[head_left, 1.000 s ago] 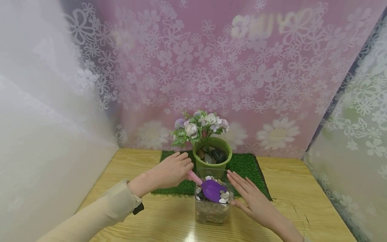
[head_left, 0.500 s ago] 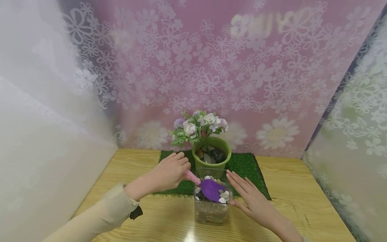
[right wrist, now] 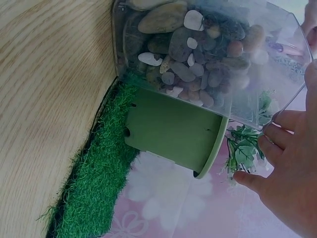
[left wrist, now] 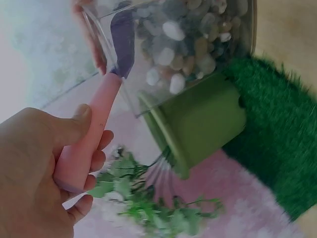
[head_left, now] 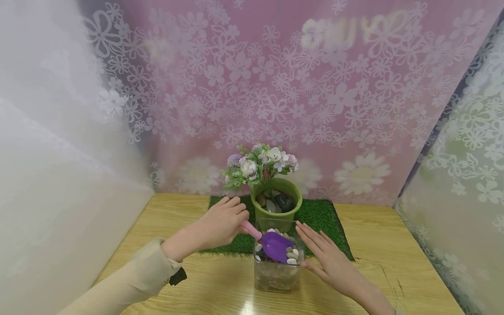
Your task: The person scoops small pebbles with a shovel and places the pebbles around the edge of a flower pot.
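Note:
My left hand (head_left: pixel 224 222) grips the pink handle of a small toy shovel (head_left: pixel 276 247); in the left wrist view thumb and fingers wrap round that handle (left wrist: pixel 91 129). The purple scoop lies tilted among pebbles (head_left: pixel 292 254) inside a clear plastic container (head_left: pixel 276 280). My right hand (head_left: pixel 330 260) rests with straight fingers along the container's right rim, which also shows in the right wrist view beside the hand (right wrist: pixel 292 158). Right behind the container stands a green flowerpot (head_left: pixel 293 197) with larger stones and artificial flowers (head_left: pixel 260 164) in it.
A mat of artificial grass (head_left: pixel 323 223) lies under the pot on the wooden table (head_left: pixel 212 284). A pink flowered curtain (head_left: pixel 275 96) hangs at the back. Pale sheets stand close on the left (head_left: pixel 71 131) and right.
The scoop shifts slightly among the pebbles and its tilt varies, while the left hand and forearm move a little to the left. The right hand stays at the rim.

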Available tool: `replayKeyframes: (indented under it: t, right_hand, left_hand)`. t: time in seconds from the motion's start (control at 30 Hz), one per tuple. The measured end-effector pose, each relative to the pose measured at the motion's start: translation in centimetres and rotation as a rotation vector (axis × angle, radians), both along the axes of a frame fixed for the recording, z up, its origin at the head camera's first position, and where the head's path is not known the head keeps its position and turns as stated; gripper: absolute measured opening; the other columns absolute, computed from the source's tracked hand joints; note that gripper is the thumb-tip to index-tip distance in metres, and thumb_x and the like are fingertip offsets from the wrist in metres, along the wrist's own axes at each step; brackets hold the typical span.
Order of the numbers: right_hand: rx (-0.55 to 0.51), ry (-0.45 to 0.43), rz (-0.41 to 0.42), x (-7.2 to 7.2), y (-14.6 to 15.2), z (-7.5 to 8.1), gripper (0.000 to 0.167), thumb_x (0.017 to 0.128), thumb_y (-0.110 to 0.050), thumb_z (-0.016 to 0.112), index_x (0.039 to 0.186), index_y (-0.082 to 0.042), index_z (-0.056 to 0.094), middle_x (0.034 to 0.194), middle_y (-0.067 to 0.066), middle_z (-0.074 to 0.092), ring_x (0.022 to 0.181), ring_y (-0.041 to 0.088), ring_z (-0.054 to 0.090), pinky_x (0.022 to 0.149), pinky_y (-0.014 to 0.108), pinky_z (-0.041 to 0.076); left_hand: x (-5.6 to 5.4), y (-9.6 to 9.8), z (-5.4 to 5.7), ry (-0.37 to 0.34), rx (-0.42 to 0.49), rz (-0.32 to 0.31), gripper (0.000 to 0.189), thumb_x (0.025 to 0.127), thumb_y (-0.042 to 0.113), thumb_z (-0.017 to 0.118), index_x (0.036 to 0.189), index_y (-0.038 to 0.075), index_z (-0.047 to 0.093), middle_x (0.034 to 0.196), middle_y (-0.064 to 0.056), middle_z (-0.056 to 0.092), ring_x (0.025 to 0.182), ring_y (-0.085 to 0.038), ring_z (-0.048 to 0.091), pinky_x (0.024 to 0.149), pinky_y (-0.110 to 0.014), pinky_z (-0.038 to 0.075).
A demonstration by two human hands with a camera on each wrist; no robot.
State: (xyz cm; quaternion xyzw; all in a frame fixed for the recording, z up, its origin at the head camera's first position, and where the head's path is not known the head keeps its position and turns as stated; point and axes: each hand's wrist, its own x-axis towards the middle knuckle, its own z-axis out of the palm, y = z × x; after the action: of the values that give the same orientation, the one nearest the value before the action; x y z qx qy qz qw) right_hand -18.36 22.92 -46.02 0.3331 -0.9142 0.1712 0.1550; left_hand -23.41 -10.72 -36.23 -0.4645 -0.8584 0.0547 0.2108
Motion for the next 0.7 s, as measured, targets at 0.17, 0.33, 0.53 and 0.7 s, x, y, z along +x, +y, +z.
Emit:
replayKeyframes:
  t: [0.17,0.33,0.53,0.7]
  right_hand:
    - [0.004,-0.003,-0.003,0.0,-0.1,0.1,0.085,0.096,-0.034,0.069,0.163,-0.02,0.021,0.167,0.004,0.026,0.151,0.019,0.028,0.115,0.05,0.028]
    - [-0.008,-0.028,-0.004,-0.1,0.0,0.1,0.084,0.097,-0.034,0.068,0.163,-0.021,0.02,0.168,0.002,0.024,0.151,0.021,0.028,0.124,0.035,0.012]
    - [-0.009,-0.026,0.0,-0.2,0.0,0.1,0.084,0.096,-0.032,0.069,0.163,-0.021,0.019,0.168,0.0,0.022,0.151,0.021,0.027,0.124,0.034,0.011]
    - [-0.011,-0.016,0.014,-0.1,0.1,0.0,0.085,0.096,-0.031,0.069,0.163,-0.02,0.02,0.167,0.005,0.026,0.151,0.021,0.027,0.123,0.031,0.009]
  left_hand:
    - [0.1,0.1,-0.3,-0.027,0.011,0.059,0.017,0.099,0.033,0.065,0.093,0.017,0.065,0.091,0.004,0.059,0.089,-0.018,0.044,0.08,-0.034,0.037]
    - [0.4,0.9,0.8,0.081,-0.039,0.034,0.019,0.098,0.033,0.066,0.088,0.017,0.066,0.088,0.003,0.062,0.086,-0.018,0.044,0.076,-0.032,0.031]
    - [-0.4,0.9,1.1,0.063,-0.064,0.02,0.018,0.098,0.035,0.067,0.094,0.018,0.07,0.091,0.004,0.063,0.086,-0.018,0.044,0.077,-0.032,0.03]
    - [-0.4,0.7,0.9,0.067,-0.056,-0.033,0.018,0.097,0.037,0.067,0.098,0.019,0.07,0.093,0.005,0.062,0.088,-0.018,0.045,0.077,-0.032,0.032]
